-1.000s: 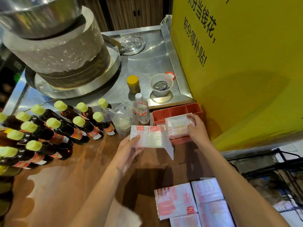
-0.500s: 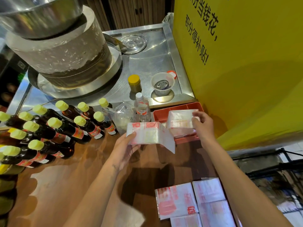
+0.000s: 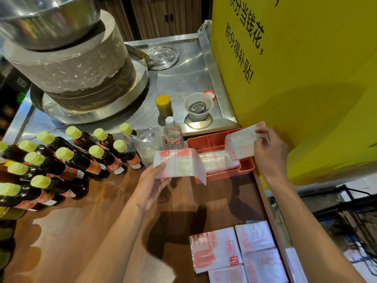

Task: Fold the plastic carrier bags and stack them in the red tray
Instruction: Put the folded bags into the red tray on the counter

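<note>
My left hand (image 3: pixel 152 185) holds a folded white carrier bag with red print (image 3: pixel 177 164) in the air just left of the red tray (image 3: pixel 247 165). My right hand (image 3: pixel 269 150) pinches the top edge of a second folded bag (image 3: pixel 242 145), lifted upright above the tray's right side. A stack of folded bags (image 3: pixel 216 161) lies inside the tray. More flat white-and-red bags (image 3: pixel 236 252) lie on the wooden counter near me.
Several dark bottles with yellow caps (image 3: pixel 67 160) crowd the counter's left. A water bottle (image 3: pixel 173 133) and a clear bag (image 3: pixel 149 146) stand behind the tray. A stone mill (image 3: pixel 71 68), jar (image 3: pixel 164 106) and cup (image 3: pixel 197 107) sit on the steel tray. A yellow board (image 3: pixel 306 78) walls the right.
My right hand lifted its folded bag up out of the tray, uncovering the stack beneath. My left hand stayed beside the tray with its bag.
</note>
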A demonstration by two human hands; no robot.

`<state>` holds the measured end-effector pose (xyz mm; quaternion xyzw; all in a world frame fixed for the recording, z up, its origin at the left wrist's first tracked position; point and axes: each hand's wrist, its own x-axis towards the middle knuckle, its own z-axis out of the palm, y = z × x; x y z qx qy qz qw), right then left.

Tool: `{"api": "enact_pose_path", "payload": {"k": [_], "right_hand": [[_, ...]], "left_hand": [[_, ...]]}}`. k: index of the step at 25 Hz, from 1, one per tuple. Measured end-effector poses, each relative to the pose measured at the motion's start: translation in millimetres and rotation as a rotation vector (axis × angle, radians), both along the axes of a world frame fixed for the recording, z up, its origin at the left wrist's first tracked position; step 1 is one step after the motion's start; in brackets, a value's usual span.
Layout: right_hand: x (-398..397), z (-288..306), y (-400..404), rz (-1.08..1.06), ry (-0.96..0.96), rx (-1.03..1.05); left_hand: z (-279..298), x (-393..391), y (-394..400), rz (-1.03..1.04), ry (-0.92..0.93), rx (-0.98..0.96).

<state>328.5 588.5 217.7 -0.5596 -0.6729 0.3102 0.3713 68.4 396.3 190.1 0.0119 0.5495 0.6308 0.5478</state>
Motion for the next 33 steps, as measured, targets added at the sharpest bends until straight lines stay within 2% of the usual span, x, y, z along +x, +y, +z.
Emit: {"api": "enact_pose_path", "payload": {"k": [3, 7, 11, 14, 16, 19, 21, 22, 24, 30, 31, 33], "right_hand": [[-9.1, -7.4, -12.3, -0.009, -0.165, 0.15], [-26.5, -25.0, -28.1, 0.038, -0.24, 0.135], [-38.8, -54.1, -27.0, 0.084, -0.276, -0.033], [-51.9, -72.1, -20.7, 0.13, -0.2, -0.274], [-57.5, -79.7, -19.5, 0.21, -0.321, -0.326], [-61.7, -83.3, -30.7, 0.287, -0.629, -0.053], [-64.4, -85.2, -44.3, 0.456, -0.667, 0.076], [-65.6, -88.0, -50.3, 0.559, -0.678, 0.062], [-68.3, -94.5, -55.8, 0.694, -0.742, -0.07], [-79.6, -88.6, -40.8, 0.807, -0.932, -0.281], [-81.5, -85.3, -37.4, 0.805, -0.88, -0.359], [-83.4, -75.5, -33.2, 0.715, -0.648, -0.531]], "left_hand": [[-2.1, -1.8, -2.7, 0.02, -0.004, 0.005], [-6.0, -1.6, -2.9, 0.019, -0.006, -0.005], [-8.4, -2.6, -2.2, -0.001, 0.008, -0.01], [-10.3, -2.7, -1.5, -0.007, 0.005, -0.011], [-11.0, -3.5, -1.0, -0.013, 0.007, -0.015], [-11.9, -5.6, -0.5, 0.001, -0.003, -0.008], [-12.2, -6.6, -0.4, 0.005, -0.006, -0.006], [-12.5, -6.7, -0.5, 0.006, -0.005, -0.007], [-13.1, -6.0, -1.1, 0.0, -0.006, -0.011], [-12.5, -5.8, -0.9, -0.001, 0.008, -0.015], [-11.6, -4.8, 0.1, -0.006, 0.015, -0.009], [-9.4, -1.7, 2.6, -0.027, 0.037, -0.001]]}}
